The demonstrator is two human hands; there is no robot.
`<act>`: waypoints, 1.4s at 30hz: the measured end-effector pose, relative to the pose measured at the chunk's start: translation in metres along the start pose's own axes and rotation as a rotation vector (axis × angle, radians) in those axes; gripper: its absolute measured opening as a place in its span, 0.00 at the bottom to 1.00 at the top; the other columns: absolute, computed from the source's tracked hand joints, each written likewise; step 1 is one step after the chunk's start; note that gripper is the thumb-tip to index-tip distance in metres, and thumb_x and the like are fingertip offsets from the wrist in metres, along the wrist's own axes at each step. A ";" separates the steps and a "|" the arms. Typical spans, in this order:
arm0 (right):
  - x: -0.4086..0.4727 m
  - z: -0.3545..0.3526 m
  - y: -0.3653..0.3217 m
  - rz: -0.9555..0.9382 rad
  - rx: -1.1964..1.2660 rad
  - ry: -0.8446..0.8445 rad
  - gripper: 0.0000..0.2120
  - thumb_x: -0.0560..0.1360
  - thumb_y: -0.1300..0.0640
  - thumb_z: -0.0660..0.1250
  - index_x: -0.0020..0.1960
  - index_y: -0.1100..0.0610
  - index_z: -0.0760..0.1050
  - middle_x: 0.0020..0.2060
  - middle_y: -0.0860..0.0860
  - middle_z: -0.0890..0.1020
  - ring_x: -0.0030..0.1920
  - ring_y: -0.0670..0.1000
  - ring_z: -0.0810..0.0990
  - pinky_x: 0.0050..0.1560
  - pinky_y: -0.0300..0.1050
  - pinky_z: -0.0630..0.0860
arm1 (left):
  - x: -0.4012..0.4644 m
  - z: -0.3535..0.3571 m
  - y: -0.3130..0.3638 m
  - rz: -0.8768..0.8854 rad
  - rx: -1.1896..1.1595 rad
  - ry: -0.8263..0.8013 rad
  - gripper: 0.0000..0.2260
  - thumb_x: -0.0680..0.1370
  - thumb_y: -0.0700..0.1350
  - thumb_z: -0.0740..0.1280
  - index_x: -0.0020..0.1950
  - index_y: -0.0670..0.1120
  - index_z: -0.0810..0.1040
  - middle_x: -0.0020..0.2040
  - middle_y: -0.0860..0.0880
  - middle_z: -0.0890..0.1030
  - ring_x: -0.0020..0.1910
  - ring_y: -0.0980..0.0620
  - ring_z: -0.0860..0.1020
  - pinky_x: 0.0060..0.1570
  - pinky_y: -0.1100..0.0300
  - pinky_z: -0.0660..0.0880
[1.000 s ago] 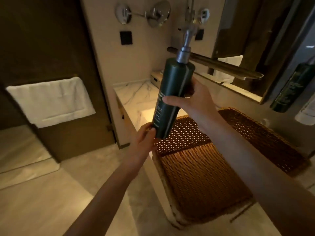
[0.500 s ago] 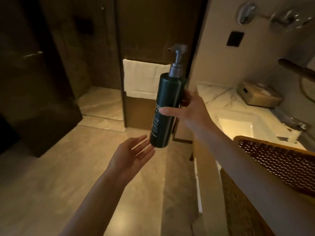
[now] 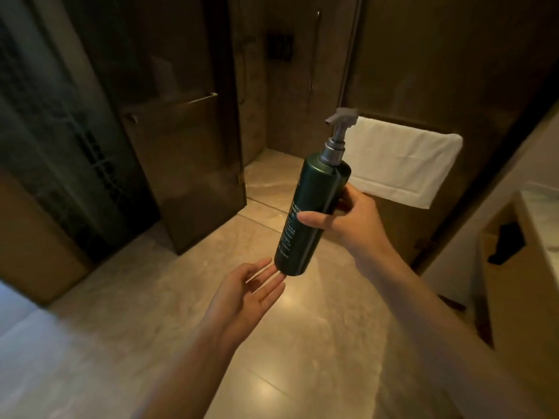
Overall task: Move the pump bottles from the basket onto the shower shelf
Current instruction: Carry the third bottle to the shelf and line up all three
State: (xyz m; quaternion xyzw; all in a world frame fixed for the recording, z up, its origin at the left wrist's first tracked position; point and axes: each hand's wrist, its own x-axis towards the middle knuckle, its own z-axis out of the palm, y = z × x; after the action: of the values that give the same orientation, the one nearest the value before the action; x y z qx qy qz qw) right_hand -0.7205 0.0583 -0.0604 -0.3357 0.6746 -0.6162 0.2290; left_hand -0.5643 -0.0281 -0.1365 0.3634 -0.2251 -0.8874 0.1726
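My right hand [image 3: 351,220] grips a dark green pump bottle [image 3: 314,207] around its middle, holding it nearly upright in the air, its grey pump head turned left. My left hand [image 3: 251,293] is spread flat, palm up, just below and left of the bottle's base, with the fingertips close to it; whether they touch is unclear. The basket is out of view. No shower shelf shows in the dim shower stall [image 3: 281,95] straight ahead.
An open glass shower door [image 3: 187,164] with a bar handle stands to the left of the stall entrance. A white towel [image 3: 402,161] hangs on a dark wall at right. The vanity counter edge [image 3: 541,225] is at far right. Beige tiled floor [image 3: 302,343] lies below.
The view has swung left from the basket and vanity towards the shower. The bottle stayed in my right hand; my left hand let go of its base and spread flat beneath it.
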 end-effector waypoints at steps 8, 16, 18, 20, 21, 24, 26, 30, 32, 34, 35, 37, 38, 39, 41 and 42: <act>0.118 0.040 0.063 0.083 -0.044 -0.073 0.22 0.64 0.58 0.78 0.54 0.47 0.75 0.49 0.43 0.82 0.52 0.43 0.79 0.46 0.37 0.73 | 0.115 -0.020 0.049 -0.090 -0.062 0.182 0.12 0.78 0.40 0.58 0.59 0.39 0.76 0.55 0.37 0.81 0.54 0.40 0.80 0.59 0.47 0.73; 0.319 0.035 0.097 0.084 -0.014 -0.108 0.22 0.63 0.59 0.78 0.51 0.44 0.74 0.46 0.41 0.80 0.48 0.38 0.78 0.39 0.31 0.72 | 0.284 0.045 0.147 -0.101 -0.070 0.259 0.15 0.77 0.39 0.59 0.62 0.39 0.74 0.54 0.38 0.81 0.52 0.41 0.79 0.53 0.49 0.75; 0.372 0.033 0.091 0.073 -0.013 -0.133 0.22 0.63 0.59 0.78 0.50 0.42 0.73 0.45 0.39 0.80 0.45 0.33 0.77 0.36 0.28 0.73 | 0.320 0.069 0.179 -0.094 -0.064 0.256 0.14 0.77 0.40 0.59 0.62 0.40 0.75 0.53 0.38 0.81 0.51 0.41 0.80 0.49 0.50 0.76; 0.422 0.032 0.083 0.066 -0.010 -0.144 0.23 0.63 0.59 0.78 0.51 0.42 0.72 0.45 0.38 0.79 0.44 0.32 0.77 0.37 0.28 0.72 | 0.354 0.089 0.213 -0.091 -0.049 0.263 0.13 0.78 0.40 0.59 0.60 0.40 0.75 0.52 0.38 0.81 0.51 0.41 0.80 0.46 0.50 0.76; 0.445 0.033 0.083 0.069 -0.006 -0.145 0.23 0.63 0.59 0.78 0.52 0.42 0.72 0.46 0.38 0.80 0.45 0.32 0.77 0.38 0.29 0.72 | 0.371 0.096 0.225 -0.089 -0.050 0.271 0.13 0.78 0.40 0.60 0.60 0.41 0.75 0.52 0.38 0.81 0.51 0.42 0.80 0.46 0.50 0.76; 0.505 0.036 0.091 0.082 -0.012 -0.151 0.23 0.62 0.60 0.78 0.51 0.43 0.74 0.45 0.39 0.80 0.44 0.30 0.77 0.37 0.28 0.73 | 0.419 0.110 0.254 -0.096 -0.090 0.281 0.11 0.78 0.40 0.60 0.58 0.40 0.76 0.51 0.39 0.82 0.50 0.42 0.80 0.45 0.50 0.76; 0.546 0.038 0.101 0.090 -0.019 -0.156 0.23 0.62 0.61 0.78 0.51 0.44 0.74 0.45 0.40 0.80 0.42 0.29 0.76 0.36 0.24 0.73 | 0.454 0.116 0.269 -0.100 -0.111 0.275 0.11 0.77 0.40 0.60 0.57 0.40 0.76 0.50 0.39 0.82 0.50 0.42 0.80 0.46 0.50 0.76; 0.631 0.050 0.124 0.113 -0.021 -0.139 0.24 0.63 0.60 0.78 0.54 0.46 0.74 0.46 0.40 0.80 0.43 0.31 0.77 0.36 0.22 0.71 | 0.531 0.126 0.315 -0.168 -0.110 0.279 0.09 0.77 0.40 0.60 0.52 0.40 0.78 0.42 0.38 0.84 0.48 0.42 0.80 0.48 0.49 0.77; 0.676 0.061 0.133 0.120 -0.018 -0.097 0.23 0.62 0.61 0.78 0.53 0.47 0.75 0.47 0.41 0.80 0.45 0.34 0.77 0.36 0.22 0.71 | 0.572 0.133 0.345 -0.172 -0.123 0.254 0.09 0.78 0.40 0.59 0.51 0.40 0.77 0.45 0.37 0.82 0.47 0.41 0.78 0.50 0.49 0.75; 0.724 0.073 0.137 0.118 -0.015 -0.069 0.23 0.62 0.61 0.78 0.54 0.49 0.75 0.47 0.42 0.81 0.47 0.36 0.77 0.37 0.21 0.70 | 0.613 0.140 0.379 -0.130 -0.101 0.202 0.08 0.77 0.39 0.58 0.52 0.39 0.75 0.44 0.38 0.80 0.43 0.43 0.79 0.46 0.51 0.75; 0.748 0.079 0.137 0.120 -0.012 -0.059 0.23 0.62 0.62 0.78 0.54 0.49 0.75 0.47 0.42 0.81 0.47 0.36 0.77 0.37 0.21 0.71 | 0.632 0.144 0.397 -0.114 -0.068 0.165 0.08 0.76 0.38 0.59 0.52 0.39 0.75 0.41 0.40 0.80 0.39 0.45 0.79 0.43 0.53 0.77; 0.793 0.086 0.135 0.130 -0.003 -0.042 0.23 0.63 0.62 0.78 0.53 0.48 0.75 0.47 0.42 0.80 0.46 0.35 0.78 0.37 0.23 0.72 | 0.666 0.155 0.433 -0.124 -0.059 0.122 0.10 0.75 0.38 0.60 0.53 0.37 0.75 0.39 0.39 0.80 0.37 0.46 0.79 0.43 0.53 0.76; 0.815 0.088 0.135 0.133 0.007 -0.031 0.22 0.63 0.62 0.78 0.52 0.47 0.74 0.47 0.42 0.80 0.44 0.33 0.78 0.36 0.23 0.72 | 0.684 0.160 0.449 -0.132 -0.058 0.139 0.11 0.75 0.38 0.61 0.55 0.36 0.75 0.44 0.38 0.80 0.41 0.44 0.79 0.47 0.52 0.75; 0.837 0.089 0.135 0.136 0.018 -0.021 0.22 0.63 0.62 0.77 0.52 0.47 0.74 0.47 0.41 0.80 0.44 0.32 0.78 0.36 0.25 0.73 | 0.701 0.167 0.464 -0.140 -0.052 0.156 0.11 0.76 0.38 0.61 0.56 0.36 0.75 0.49 0.37 0.79 0.45 0.42 0.78 0.50 0.51 0.74; 0.879 0.088 0.138 0.149 0.009 0.001 0.23 0.64 0.62 0.77 0.53 0.47 0.74 0.47 0.41 0.80 0.46 0.35 0.78 0.39 0.29 0.72 | 0.733 0.186 0.490 -0.156 -0.016 0.167 0.12 0.77 0.38 0.61 0.59 0.36 0.74 0.55 0.36 0.78 0.50 0.41 0.77 0.53 0.51 0.73; 0.899 0.087 0.140 0.154 -0.005 0.015 0.23 0.64 0.62 0.77 0.54 0.48 0.75 0.47 0.41 0.80 0.48 0.37 0.78 0.41 0.31 0.71 | 0.751 0.193 0.500 -0.164 -0.003 0.160 0.13 0.77 0.38 0.61 0.60 0.37 0.74 0.56 0.37 0.78 0.51 0.41 0.78 0.53 0.51 0.73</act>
State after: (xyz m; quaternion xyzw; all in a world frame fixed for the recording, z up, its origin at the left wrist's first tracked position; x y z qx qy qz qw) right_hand -1.2836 -0.6595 -0.1161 -0.2787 0.7016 -0.5976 0.2700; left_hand -1.1400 -0.7479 -0.1778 0.4499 -0.1790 -0.8670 0.1174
